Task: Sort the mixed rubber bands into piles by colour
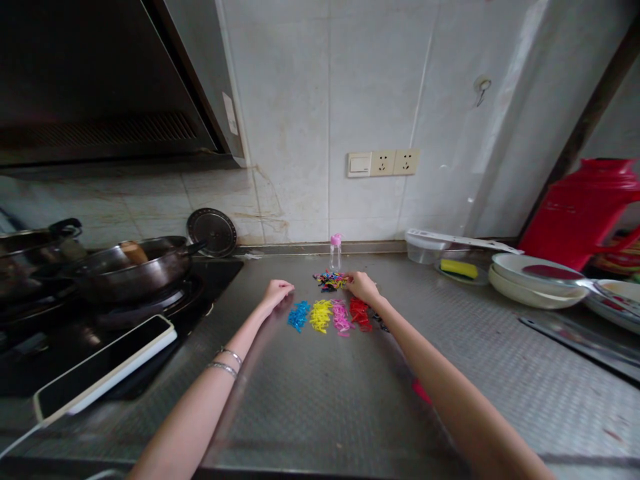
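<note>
Just before the pink-capped bottle [335, 252], the right hand [363, 287] pinches into the mixed pile [330, 281], holding what I cannot tell, while the left hand [277, 292] rests curled, seemingly empty, left of it; lifting single pieces seems wisest.

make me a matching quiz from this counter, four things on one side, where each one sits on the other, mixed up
1 bottle
2 phone
3 red flask
4 blue pile

a far right, behind the plates
b left, on the stove edge
c behind the mixed pile, by the wall
d beside the left hand

Pairs: 1-c, 2-b, 3-a, 4-d
</note>
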The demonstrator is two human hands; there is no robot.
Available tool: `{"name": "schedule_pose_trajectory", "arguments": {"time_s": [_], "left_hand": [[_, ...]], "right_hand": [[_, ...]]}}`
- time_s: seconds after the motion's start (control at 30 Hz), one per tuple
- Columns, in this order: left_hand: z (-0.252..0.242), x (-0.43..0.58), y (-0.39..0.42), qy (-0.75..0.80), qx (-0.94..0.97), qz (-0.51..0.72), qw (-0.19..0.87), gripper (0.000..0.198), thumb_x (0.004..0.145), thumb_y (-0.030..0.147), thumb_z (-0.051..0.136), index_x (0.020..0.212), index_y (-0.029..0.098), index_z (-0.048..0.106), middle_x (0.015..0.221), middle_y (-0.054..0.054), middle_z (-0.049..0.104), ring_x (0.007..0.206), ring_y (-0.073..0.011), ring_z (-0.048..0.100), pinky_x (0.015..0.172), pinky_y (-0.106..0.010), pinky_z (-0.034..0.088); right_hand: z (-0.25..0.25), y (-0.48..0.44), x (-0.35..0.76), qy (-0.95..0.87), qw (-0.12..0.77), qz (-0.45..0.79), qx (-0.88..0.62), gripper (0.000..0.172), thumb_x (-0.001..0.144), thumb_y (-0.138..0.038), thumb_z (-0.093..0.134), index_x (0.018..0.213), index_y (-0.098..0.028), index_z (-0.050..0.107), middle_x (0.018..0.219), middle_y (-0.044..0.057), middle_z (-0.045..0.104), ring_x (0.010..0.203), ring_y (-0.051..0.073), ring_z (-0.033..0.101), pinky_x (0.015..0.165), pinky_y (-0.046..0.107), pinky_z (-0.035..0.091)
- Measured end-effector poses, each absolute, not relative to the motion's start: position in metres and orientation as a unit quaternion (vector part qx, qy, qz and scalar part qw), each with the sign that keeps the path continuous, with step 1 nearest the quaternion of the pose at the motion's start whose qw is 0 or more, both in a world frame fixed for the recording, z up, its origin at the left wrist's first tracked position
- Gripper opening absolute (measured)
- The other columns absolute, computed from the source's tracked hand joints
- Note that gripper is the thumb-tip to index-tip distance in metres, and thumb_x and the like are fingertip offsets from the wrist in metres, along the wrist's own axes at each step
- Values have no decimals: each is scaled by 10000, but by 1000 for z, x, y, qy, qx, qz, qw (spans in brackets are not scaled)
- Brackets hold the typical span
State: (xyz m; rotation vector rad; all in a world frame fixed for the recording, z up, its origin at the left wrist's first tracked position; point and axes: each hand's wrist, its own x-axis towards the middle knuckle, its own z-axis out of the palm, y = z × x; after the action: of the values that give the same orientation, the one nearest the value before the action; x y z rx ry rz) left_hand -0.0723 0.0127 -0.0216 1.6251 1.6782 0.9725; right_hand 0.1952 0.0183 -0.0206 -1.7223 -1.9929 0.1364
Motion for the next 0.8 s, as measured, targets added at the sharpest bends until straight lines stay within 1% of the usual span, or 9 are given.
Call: {"name": "schedule_pose_trajectory", "arguments": {"time_s": [0.13, 0.27, 0.43, 0.57, 0.67, 0.8], "left_hand": [[-21, -72, 12, 630, 614, 369, 299, 215, 673, 287, 554, 744, 108, 649, 470, 13, 523, 389, -64, 421, 387, -169, 294], [-22, -72, 13, 628, 616, 368, 300, 210, 675, 278, 552, 748, 107, 651, 470, 9, 528, 394, -69, 430, 389, -171, 298], [-23, -72, 13, 628, 612, 374, 303, 207, 677, 275, 550, 743, 107, 652, 464, 1, 542, 401, -76, 442, 398, -176, 305], [-24, -71, 14, 622, 613, 384, 300, 209, 654, 281, 560, 721, 106, 653, 477, -1, 551, 425, -85, 462, 415, -181, 315], [-27, -73, 15, 616, 623, 382, 295, 217, 646, 289, 560, 721, 111, 657, 500, -5, 568, 441, -88, 473, 428, -184, 323], [-31, -75, 17, 614, 633, 375, 284, 225, 654, 294, 547, 720, 109, 657, 526, -13, 584, 466, -93, 488, 444, -184, 335]], "right_hand": [[-14, 14, 196, -736, 268, 59, -619, 312, 756, -243, 442, 1022, -233, 603, 882, 44, 642, 795, 143, 569, 637, 193, 384], [-6, 4, 192, -752, 295, 60, -587, 313, 737, -228, 451, 1008, -224, 608, 852, 35, 643, 752, 136, 567, 630, 193, 385], [0, -15, 179, -781, 318, 76, -532, 298, 729, -215, 454, 972, -209, 627, 839, 35, 650, 743, 137, 567, 653, 198, 397], [-3, -26, 167, -821, 315, 99, -466, 308, 720, -170, 447, 961, -220, 632, 834, 14, 653, 718, 115, 566, 645, 184, 402], [-8, -29, 161, -836, 305, 129, -438, 322, 690, -146, 474, 969, -189, 629, 797, 14, 653, 683, 103, 565, 632, 172, 407], [-9, -30, 161, -841, 306, 150, -419, 315, 674, -174, 512, 966, -179, 628, 772, 12, 650, 674, 108, 568, 632, 178, 412]]}}
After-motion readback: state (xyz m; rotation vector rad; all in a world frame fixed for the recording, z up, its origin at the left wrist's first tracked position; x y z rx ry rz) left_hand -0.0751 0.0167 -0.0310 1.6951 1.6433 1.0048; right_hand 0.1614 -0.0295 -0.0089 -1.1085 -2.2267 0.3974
